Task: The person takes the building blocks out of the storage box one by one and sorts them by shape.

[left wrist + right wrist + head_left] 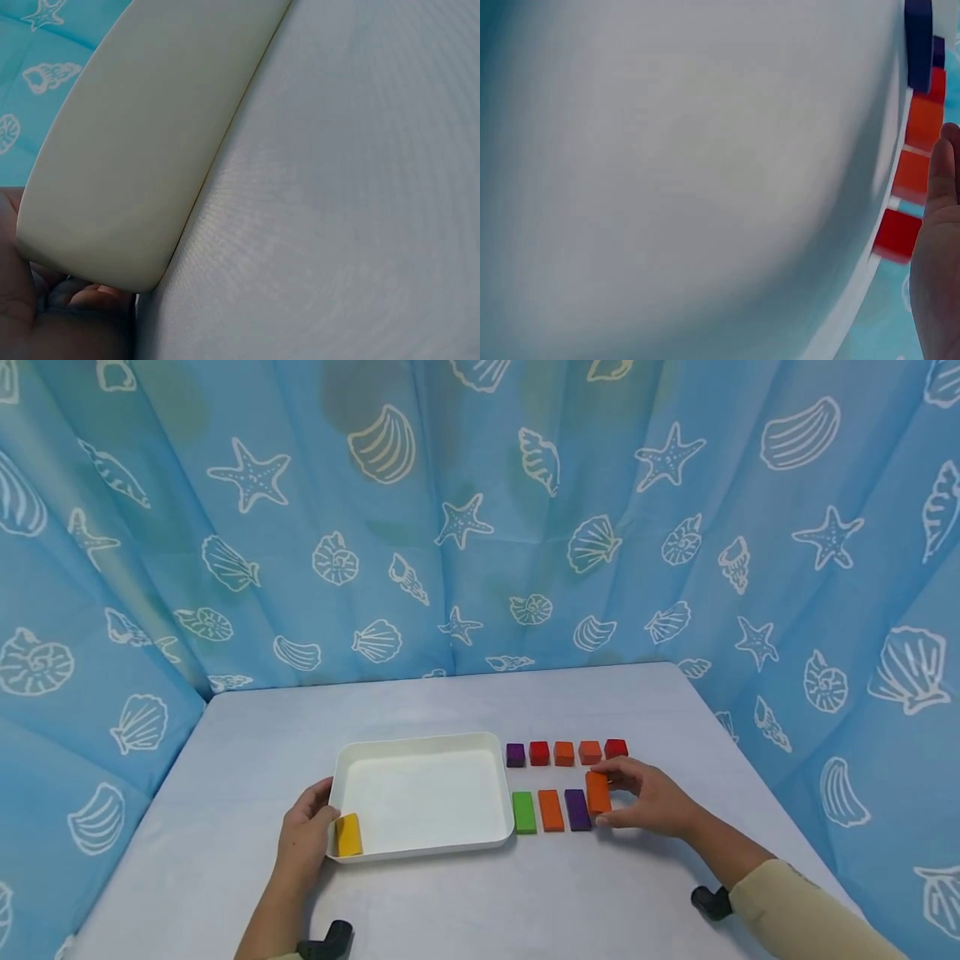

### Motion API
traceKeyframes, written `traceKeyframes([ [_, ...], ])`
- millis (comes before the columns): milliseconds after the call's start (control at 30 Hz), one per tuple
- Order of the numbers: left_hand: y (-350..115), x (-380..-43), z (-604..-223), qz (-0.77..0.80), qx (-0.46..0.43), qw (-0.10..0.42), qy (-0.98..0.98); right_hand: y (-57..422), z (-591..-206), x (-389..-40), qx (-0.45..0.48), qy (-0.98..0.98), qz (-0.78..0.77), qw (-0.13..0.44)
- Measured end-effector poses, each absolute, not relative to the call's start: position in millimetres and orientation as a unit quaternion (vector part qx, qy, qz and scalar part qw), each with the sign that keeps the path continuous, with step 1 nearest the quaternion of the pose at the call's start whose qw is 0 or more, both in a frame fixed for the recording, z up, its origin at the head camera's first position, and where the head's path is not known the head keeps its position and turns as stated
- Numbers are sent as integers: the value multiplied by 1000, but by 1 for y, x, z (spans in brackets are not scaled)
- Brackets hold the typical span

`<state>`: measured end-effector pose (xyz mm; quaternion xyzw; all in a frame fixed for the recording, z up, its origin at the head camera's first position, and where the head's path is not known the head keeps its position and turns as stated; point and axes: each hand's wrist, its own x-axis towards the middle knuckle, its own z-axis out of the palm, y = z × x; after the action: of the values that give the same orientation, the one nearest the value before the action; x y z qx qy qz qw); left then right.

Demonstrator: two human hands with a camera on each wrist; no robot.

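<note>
At the left end of the white tray [420,852], my left hand [302,835] grips the rim, with the thumb near a yellow block [348,835] inside the tray. In the left wrist view, the tray's outer wall [142,142] rises beside the curled fingers. My right hand [648,797] pinches an orange rectangular block [597,793] between thumb and fingers, at the right end of the front row. Beside it lie a purple block [577,810], another orange block [551,811] and a green block [524,812]. The right wrist view shows only part of the hand [939,255].
Behind the front row stands a row of cubes: purple [515,755], red [539,753], orange [564,753], a second orange [590,752] and another red [616,748]. A white cloth covers the table [585,902]. A blue shell-patterned curtain [450,577] hangs around its back and sides.
</note>
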<state>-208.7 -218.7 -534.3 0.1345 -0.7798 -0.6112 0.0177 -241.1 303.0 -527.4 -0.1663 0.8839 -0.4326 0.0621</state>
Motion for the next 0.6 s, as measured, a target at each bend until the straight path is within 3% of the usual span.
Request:
traceKeyframes([
  [600, -220, -207, -533, -610, 133, 16, -781, 320, -531, -244, -150, 915, -361, 97],
])
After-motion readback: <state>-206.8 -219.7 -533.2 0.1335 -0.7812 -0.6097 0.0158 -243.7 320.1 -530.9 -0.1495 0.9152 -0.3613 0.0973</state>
